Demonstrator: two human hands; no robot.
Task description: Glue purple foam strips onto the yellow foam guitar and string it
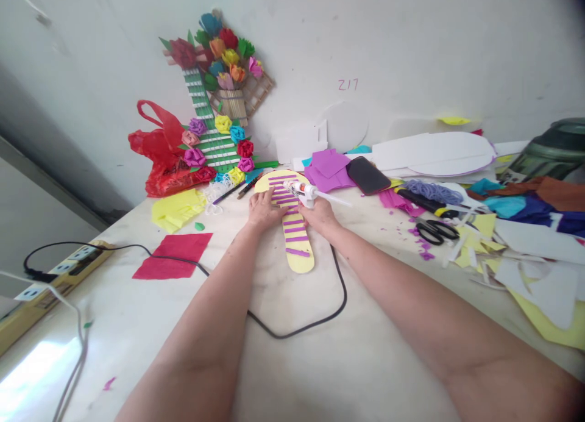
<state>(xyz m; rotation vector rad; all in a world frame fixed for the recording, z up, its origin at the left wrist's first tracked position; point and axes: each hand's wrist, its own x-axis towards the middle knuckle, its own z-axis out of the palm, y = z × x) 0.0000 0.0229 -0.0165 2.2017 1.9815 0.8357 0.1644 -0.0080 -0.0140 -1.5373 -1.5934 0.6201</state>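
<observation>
Purple paper strips already line most of the yellow paddle-shaped foam cutout (292, 227), left hand (262, 210) pressing flat, right hand (320, 213) gripping a white glue gun (304, 191), with bare yellow remaining near its tip.

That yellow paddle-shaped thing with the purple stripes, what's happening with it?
A person is working on the yellow foam cutout at a white table. The left hand presses flat on its wide end, by the purple strips. The right hand holds a white glue gun over the strips, its black cord looping across the table. Scissors, a phone and paper scraps lie to the right.
</observation>
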